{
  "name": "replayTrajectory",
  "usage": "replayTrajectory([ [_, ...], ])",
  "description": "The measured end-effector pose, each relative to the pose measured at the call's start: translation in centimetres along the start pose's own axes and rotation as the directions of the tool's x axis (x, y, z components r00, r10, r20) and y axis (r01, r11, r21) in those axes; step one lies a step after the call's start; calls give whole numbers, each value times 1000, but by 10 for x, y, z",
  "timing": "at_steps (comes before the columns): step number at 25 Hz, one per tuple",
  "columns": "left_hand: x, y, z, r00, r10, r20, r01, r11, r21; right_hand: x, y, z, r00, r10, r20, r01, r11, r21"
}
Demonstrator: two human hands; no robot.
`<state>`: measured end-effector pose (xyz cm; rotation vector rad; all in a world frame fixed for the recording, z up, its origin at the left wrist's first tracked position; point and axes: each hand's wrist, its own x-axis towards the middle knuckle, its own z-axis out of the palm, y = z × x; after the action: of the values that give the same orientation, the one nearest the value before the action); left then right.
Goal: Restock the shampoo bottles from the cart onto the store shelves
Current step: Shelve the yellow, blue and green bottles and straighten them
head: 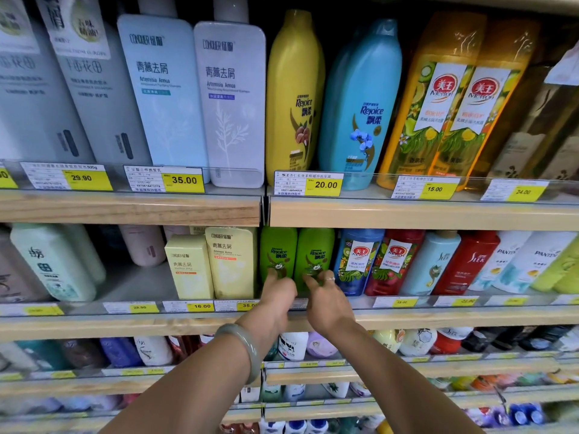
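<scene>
Two green Rejoice shampoo bottles stand side by side on the second shelf (438, 317). My left hand (279, 297), with a jade bangle on its wrist, reaches up to the left green bottle (278, 249), and its fingertips touch the lower front of the bottle. My right hand (327, 300), wearing a ring, has its fingertips on the lower front of the right green bottle (315, 250). Neither hand wraps around a bottle. Both hands hide the bottle bases. The cart is out of view.
Cream Conquer boxes (232, 264) stand just left of the green bottles and Meiwang bottles (358, 261) just right. The top shelf holds large yellow (293, 95) and blue (360, 108) Rejoice bottles. Yellow price tags line the shelf edges. More bottles fill the lower shelves.
</scene>
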<state>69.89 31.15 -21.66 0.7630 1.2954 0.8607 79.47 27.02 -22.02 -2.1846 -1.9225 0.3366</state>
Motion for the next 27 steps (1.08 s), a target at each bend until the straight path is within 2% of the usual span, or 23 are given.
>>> replayTrajectory([
  [7, 5, 8, -2, 999, 37, 24, -39, 998, 59, 11, -3, -3, 998, 29, 49, -30, 999, 16],
  [13, 7, 10, -4, 994, 43, 100, -48, 997, 52, 17, -2, -2, 997, 34, 66, -36, 999, 25],
  [19, 6, 10, -8, 998, 56, 42, -60, 994, 96, 12, 3, -5, 996, 6, 87, -8, 1000, 22],
  [21, -4, 10, -11, 997, 76, 21, -78, 994, 83, 9, 4, -6, 997, -24, 71, 24, 1000, 4],
  [24, -26, 11, -20, 996, 84, 24, -83, 996, -27, 1, 0, -7, 992, -123, -8, 122, 989, -78],
  [27, -43, 9, -44, 998, 58, 22, -57, 998, -36, -7, -11, -9, 973, -223, -53, 216, 969, -116],
])
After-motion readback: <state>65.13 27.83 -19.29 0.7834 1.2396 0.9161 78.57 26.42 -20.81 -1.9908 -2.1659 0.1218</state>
